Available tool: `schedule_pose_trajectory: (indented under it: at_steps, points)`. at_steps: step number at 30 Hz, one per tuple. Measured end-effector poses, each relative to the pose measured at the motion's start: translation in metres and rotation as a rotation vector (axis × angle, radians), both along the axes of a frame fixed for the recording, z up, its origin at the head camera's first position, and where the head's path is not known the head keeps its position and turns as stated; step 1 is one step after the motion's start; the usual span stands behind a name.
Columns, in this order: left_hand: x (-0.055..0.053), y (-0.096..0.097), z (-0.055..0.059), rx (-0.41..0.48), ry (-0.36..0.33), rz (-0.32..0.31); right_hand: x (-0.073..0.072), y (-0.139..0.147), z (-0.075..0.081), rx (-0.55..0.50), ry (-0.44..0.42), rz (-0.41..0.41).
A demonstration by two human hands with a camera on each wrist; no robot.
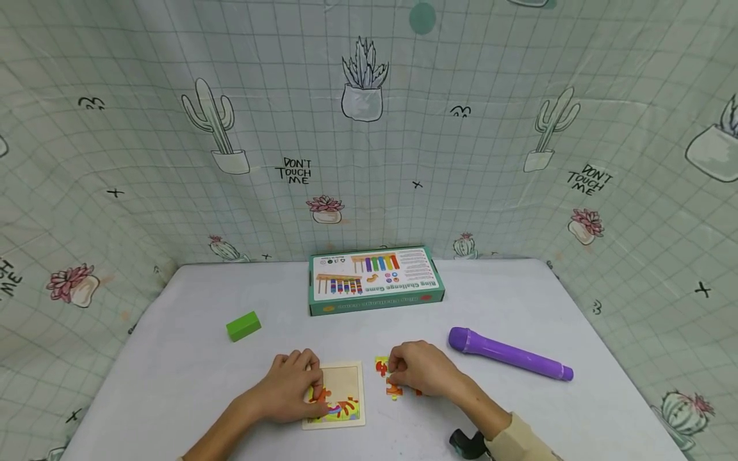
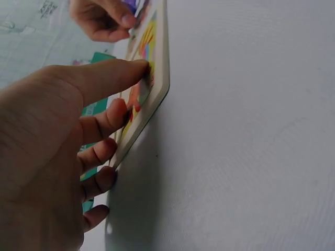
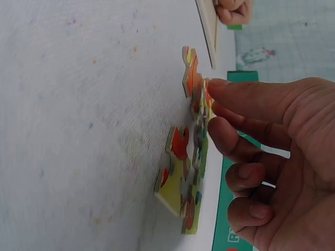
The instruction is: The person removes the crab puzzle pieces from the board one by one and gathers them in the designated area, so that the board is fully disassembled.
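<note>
A square wooden puzzle board [image 1: 362,384] lies flat on the table, its near part filled with colourful pieces and its far part bare wood. My left hand [image 1: 291,387] holds the board at its left side; the thumb rests on the picture and the other fingers curl by the edge. To the right of the board, my right hand [image 1: 423,370] pinches at a puzzle piece [image 3: 208,97] with thumb and index finger, partly hidden by them. Around it lie several loose jigsaw pieces, among them a yellow and red piece [image 1: 381,365] and an orange one [image 1: 394,390].
A green boxed ring game [image 1: 375,282] lies at the back middle. At the left sits a green block [image 1: 243,326]. A purple toy microphone [image 1: 510,353] lies to the right, and a black object [image 1: 466,444] is by the right forearm at the front.
</note>
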State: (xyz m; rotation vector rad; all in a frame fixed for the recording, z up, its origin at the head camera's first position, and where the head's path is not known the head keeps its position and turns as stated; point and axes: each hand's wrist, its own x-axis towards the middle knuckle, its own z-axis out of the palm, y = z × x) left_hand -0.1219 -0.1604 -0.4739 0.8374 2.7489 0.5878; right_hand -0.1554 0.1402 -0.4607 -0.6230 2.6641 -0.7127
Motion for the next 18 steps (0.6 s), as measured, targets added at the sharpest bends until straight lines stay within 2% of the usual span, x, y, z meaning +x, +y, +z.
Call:
schedule_pose_trajectory:
  at_steps: [4, 10, 18]
  points:
    - [-0.001, -0.002, 0.001, 0.023, -0.031, -0.001, 0.0, -0.011, 0.0, -0.039, 0.001, 0.022]
    - [-0.001, -0.005, 0.001, 0.061, -0.042, 0.024, 0.001, -0.04, 0.0, -0.062, 0.011, 0.126]
    - [-0.003, -0.003, 0.001, 0.044, -0.056, 0.083, 0.005, -0.075, -0.003, -0.065, -0.055, 0.202]
